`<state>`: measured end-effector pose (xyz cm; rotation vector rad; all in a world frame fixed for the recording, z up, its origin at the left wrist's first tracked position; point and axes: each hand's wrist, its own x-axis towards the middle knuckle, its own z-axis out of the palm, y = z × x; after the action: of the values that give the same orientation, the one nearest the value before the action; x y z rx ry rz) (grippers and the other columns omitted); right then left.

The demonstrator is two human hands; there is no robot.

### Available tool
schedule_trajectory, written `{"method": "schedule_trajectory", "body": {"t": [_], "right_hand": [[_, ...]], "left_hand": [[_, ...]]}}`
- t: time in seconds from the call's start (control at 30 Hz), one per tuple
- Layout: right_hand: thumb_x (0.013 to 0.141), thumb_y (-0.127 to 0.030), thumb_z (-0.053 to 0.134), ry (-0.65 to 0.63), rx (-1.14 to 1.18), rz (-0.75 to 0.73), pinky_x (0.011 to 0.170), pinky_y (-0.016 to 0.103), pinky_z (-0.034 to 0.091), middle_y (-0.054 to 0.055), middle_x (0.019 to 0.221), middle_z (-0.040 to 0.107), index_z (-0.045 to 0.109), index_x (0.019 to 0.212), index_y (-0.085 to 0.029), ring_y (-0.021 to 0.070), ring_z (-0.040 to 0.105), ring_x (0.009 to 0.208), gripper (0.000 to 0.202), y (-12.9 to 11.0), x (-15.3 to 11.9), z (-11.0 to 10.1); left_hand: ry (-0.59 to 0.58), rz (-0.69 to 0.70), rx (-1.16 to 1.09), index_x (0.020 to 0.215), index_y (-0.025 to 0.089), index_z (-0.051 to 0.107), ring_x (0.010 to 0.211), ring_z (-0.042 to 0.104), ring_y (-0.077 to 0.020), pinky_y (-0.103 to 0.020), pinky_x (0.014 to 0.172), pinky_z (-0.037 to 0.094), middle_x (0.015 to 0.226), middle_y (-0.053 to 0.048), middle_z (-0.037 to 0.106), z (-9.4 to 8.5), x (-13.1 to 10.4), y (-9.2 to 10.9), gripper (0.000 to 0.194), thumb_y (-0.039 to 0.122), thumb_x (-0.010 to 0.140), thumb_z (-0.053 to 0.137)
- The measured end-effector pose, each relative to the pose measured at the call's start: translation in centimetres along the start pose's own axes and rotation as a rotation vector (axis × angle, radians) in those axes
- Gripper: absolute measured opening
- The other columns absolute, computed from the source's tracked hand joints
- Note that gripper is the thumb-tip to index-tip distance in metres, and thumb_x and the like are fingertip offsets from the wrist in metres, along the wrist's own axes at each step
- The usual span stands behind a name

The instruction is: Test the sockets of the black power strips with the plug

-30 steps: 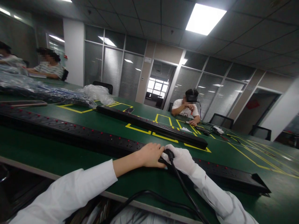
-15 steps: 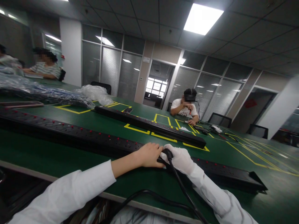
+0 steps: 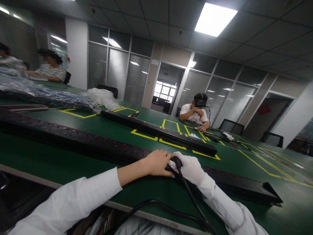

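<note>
A long black power strip [image 3: 93, 140], dotted with small red parts along its top, lies across the table before me. My left hand [image 3: 157, 163], bare, is closed over its middle, the thumb on the near side. Beside it, my right hand [image 3: 192, 168] in a white glove grips a black plug [image 3: 177, 161] against the strip. The plug's front end is hidden, so I cannot tell whether it sits in a socket. From the plug a black cable [image 3: 193, 199] runs down over the table's near edge.
A second black strip [image 3: 156, 130] lies farther back on the green table [image 3: 73, 163], which bears yellow tape outlines. Clear plastic wrapping [image 3: 49, 94] and a phone-like flat object [image 3: 24, 107] are at left. A person [image 3: 195, 111] sits across the table; others sit at far left.
The view has shifted very slightly. Both hands keep their places on the power strip and the plug.
</note>
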<state>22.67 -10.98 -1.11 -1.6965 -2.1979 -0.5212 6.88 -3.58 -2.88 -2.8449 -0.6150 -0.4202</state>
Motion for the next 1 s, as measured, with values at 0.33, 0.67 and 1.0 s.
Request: {"method": "schedule_trajectory", "body": {"t": [0.33, 0.67, 1.0], "right_hand": [[0.081, -0.047, 0.038, -0.008, 0.011, -0.002, 0.058, 0.019, 0.036, 0.0, 0.074, 0.065, 0.054, 0.096, -0.026, 0.012, 0.06, 0.066, 0.031, -0.09, 0.01, -0.11], [0.082, -0.048, 0.038, -0.006, 0.001, -0.006, 0.059, 0.019, 0.036, 0.0, 0.073, 0.064, 0.053, 0.098, -0.025, 0.0124, 0.06, 0.066, 0.032, -0.08, -0.04, -0.19], [0.081, -0.048, 0.039, -0.011, -0.016, 0.008, 0.059, 0.02, 0.035, 0.0, 0.075, 0.065, 0.053, 0.097, -0.026, 0.0135, 0.06, 0.068, 0.031, -0.12, -0.11, -0.06]], "left_hand": [[0.017, -0.003, 0.021, 0.114, 0.014, 0.042, 0.084, 0.055, -0.0267, -0.036, 0.072, 0.039, 0.094, -0.011, 0.057, 0.58, 0.04, -0.22, 0.069, 0.068, 0.07, 0.035], [0.01, -0.003, 0.031, 0.118, 0.014, 0.038, 0.084, 0.055, -0.0268, -0.036, 0.07, 0.04, 0.096, -0.011, 0.057, 0.34, 0.06, -0.18, 0.072, 0.068, 0.07, 0.035], [0.005, -0.005, 0.027, 0.117, 0.015, 0.04, 0.084, 0.055, -0.0262, -0.035, 0.071, 0.039, 0.096, -0.011, 0.057, 0.17, -0.05, -0.12, 0.069, 0.066, 0.071, 0.037]]}}
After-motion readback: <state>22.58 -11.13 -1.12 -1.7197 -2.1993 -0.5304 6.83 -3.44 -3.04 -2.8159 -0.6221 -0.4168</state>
